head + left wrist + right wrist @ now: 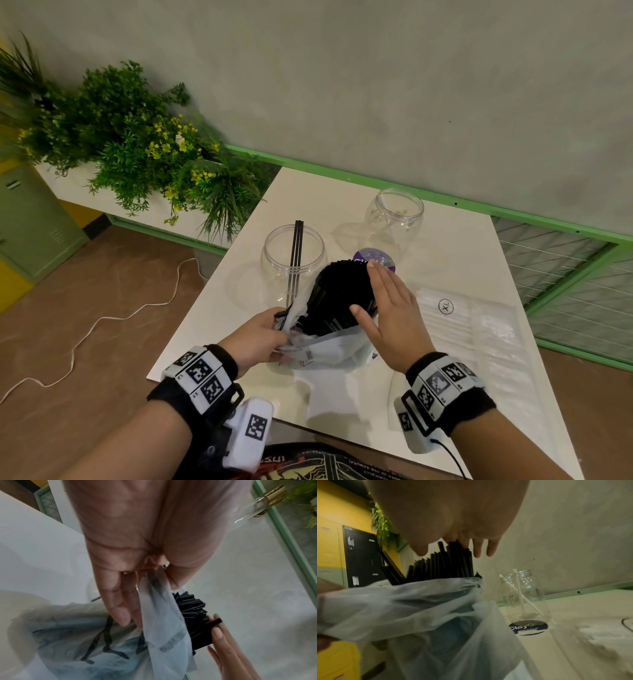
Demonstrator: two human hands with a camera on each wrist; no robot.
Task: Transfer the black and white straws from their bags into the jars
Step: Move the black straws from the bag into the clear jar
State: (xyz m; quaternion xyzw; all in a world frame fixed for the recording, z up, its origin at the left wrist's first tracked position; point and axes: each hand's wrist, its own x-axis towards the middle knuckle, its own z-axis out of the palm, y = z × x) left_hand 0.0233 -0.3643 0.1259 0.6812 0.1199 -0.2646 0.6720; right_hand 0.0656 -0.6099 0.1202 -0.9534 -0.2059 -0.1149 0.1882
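Between my two hands stands the thin white bag (329, 349) with the bundle of black straws (337, 294) rising out of its mouth. My left hand (257, 337) pinches the bag's rim between thumb and fingers; the wrist view shows the film drawn up into that pinch, but the fingertips themselves are buried in plastic. My right hand (387, 308) lies flat and relaxed against the far right side of the bundle, fingers straight, thumb (363, 318) spread across the front of the straws; how much the palm truly presses I cannot tell.

The straws' lower ends are lost inside the bag. Their long axis runs up and away from me, the tops fanning outward past my right fingertips. Print on the bag is too smeared to read.

Beyond my left fingers sits a clear jar (293, 263) with a few black straws (297, 253) standing nearly upright in it, tips above the rim. Beyond my right fingertips is a second clear jar (394, 219); only the right wrist view shows white straws (521, 599) leaning inside. A purple lid (375, 258) lies just past my right fingers, partly hidden by them. To the right of that hand, a clear packet marked XL (462, 315) lies flat on the white table (342, 404), its contents washed out by glare.
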